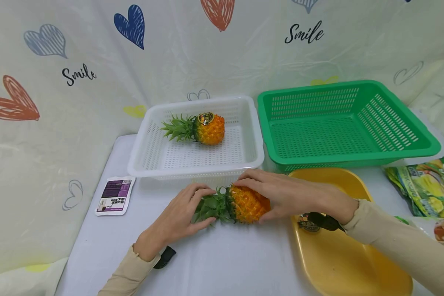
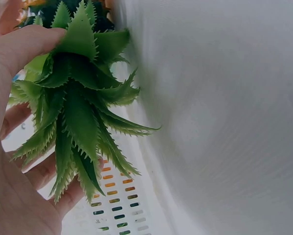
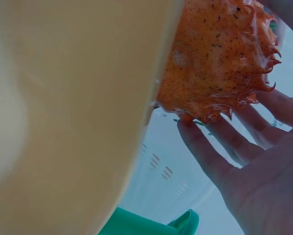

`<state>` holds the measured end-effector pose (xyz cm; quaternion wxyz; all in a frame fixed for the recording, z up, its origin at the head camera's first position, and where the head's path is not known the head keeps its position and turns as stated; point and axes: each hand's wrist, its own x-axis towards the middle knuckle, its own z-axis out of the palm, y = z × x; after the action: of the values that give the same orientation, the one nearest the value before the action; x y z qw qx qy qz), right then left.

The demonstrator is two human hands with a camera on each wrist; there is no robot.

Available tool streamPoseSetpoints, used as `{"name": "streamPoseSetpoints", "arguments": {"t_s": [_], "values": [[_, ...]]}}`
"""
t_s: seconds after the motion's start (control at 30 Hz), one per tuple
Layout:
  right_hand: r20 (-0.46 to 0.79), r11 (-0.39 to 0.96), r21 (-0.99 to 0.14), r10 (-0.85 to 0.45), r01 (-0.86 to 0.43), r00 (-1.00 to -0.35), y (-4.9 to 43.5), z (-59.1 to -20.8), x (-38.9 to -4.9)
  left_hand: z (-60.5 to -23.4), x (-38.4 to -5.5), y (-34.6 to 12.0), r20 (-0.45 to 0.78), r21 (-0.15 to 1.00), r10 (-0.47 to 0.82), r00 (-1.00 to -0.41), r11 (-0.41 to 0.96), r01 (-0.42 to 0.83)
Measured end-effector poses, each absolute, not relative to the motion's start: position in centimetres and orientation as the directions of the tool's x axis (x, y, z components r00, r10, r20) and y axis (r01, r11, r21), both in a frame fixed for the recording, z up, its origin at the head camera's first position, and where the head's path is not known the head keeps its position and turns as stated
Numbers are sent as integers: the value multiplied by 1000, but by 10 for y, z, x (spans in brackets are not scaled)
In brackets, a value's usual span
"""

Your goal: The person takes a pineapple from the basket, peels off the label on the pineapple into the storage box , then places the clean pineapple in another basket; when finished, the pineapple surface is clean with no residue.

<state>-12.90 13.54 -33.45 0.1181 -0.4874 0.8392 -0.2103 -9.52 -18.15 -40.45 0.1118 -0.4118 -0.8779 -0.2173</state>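
A toy-like pineapple (image 1: 248,205) lies sideways on the white table, its green leaf crown to the left and orange body to the right. My left hand (image 1: 181,209) holds the crown; in the left wrist view the thumb lies on the spiky leaves (image 2: 80,112) and the fingers pass behind them. The right hand (image 1: 285,193) grips the body from above, thumb at the near side. In the right wrist view, fingertips meet the spiny orange end (image 3: 214,58). A second pineapple (image 1: 211,129), with a round label, lies in the white basket (image 1: 140,160).
Right of the white basket stands a green basket (image 1: 355,156). A yellow tray (image 1: 348,263) sits under my right forearm, with a round dark-and-gold label (image 1: 308,223) by its left rim. Packets (image 1: 429,187) lie at the far right, a purple-and-white packet (image 1: 115,196) at the left.
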Motion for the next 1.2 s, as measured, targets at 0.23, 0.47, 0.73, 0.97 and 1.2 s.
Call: {"name": "streamPoseSetpoints", "arguments": {"t_s": [0.23,0.47,0.73,0.97,1.2], "values": [[14,433,-451,-871,-780,-491,134,-335,-129,-405,-94,-182,377,287,668,-642,575,766],[12,425,-453,-876,-784,-482,132,-335,-130,-405,-93,-181,377,285,660,-650,585,759],[35,407,-461,-879,-788,-475,130,-337,-129,-405,-93,-181,373,286,657,-655,590,755],[73,389,-444,-882,-807,-465,129,-340,-129,-404,-92,-181,372,288,659,-654,588,756],[69,390,-419,-887,-820,-457,129,-338,-129,-403,-92,-182,396,268,675,-623,564,781]]}}
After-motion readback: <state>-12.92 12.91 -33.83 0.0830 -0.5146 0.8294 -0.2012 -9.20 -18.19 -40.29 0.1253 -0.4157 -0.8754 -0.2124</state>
